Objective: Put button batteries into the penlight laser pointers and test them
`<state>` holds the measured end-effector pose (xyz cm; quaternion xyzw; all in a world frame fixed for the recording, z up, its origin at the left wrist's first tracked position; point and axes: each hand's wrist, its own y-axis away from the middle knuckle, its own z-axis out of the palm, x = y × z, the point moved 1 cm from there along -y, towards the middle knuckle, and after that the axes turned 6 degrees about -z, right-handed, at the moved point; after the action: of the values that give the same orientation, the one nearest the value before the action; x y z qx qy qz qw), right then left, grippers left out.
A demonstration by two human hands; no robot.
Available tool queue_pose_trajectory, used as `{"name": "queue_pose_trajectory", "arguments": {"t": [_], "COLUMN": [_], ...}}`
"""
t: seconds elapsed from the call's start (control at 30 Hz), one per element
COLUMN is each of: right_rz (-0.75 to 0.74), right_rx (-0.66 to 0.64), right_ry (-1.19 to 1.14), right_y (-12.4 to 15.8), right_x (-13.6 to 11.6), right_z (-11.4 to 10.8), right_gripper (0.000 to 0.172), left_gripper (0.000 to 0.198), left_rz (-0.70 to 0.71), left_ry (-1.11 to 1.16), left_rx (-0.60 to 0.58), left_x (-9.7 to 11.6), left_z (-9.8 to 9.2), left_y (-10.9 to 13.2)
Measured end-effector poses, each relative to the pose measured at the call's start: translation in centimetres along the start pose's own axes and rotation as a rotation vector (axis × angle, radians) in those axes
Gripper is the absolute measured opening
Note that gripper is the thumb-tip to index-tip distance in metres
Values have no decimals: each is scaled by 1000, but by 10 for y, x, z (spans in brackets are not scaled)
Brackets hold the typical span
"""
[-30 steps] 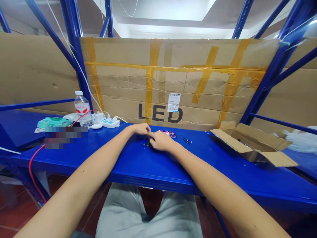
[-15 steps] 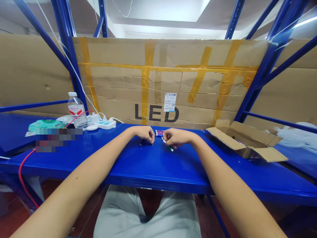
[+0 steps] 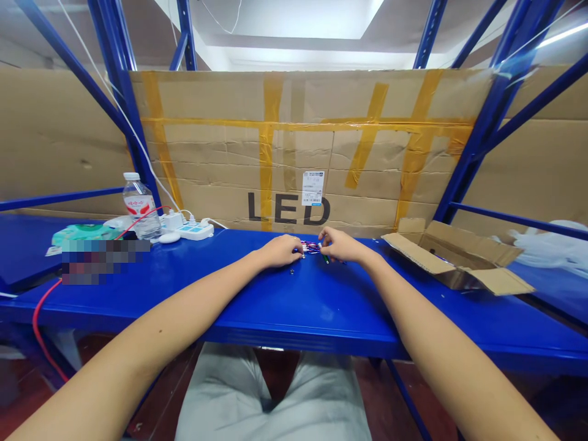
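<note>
On the blue table lies a small cluster of slim purple sticks with pale ends, too small to name surely. My left hand rests at the left end of this cluster, its fingers curled down and closed against it. At the other end, my right hand is closed in a pinch on a slim green stick with a white end. A tiny dark object lies on the table just in front of my left hand.
An open cardboard box stands on the right. Left are a water bottle, a white power strip, a green soft packet and a red cable. Large cardboard marked LED stands behind, between blue posts.
My left hand has moved right, from above the bare table to the purple sticks. My right hand has shifted slightly right, with the green stick still in it. The view has turned slightly.
</note>
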<state>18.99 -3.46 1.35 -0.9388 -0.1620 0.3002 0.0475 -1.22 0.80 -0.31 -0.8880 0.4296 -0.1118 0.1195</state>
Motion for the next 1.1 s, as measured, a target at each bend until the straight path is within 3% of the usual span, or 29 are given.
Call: {"name": "queue_pose_trajectory", "arguments": {"t": [0.3,0.7,0.9,1.1], "right_rz": [-26,-24,-131,-142], "right_rx": [-3,1,-105,-121], "right_ry": [77,-71,-226,-305], "right_y": [0,2,1,-2], "right_x": [-3,-4,-12,-12], "right_z": [1,4,15,24], "right_gripper": [29,35,12,9], "left_gripper": [21,17,22,30], "left_rz": [-92,-88,-103,-66], "left_ry": [-182,-39,68,-19], "left_rx": [42,-76,-145,-230], "left_x": [3,2,-10,-17], "left_z": [13,0,-13,-13], "left_y": [-9,2,7,6]}}
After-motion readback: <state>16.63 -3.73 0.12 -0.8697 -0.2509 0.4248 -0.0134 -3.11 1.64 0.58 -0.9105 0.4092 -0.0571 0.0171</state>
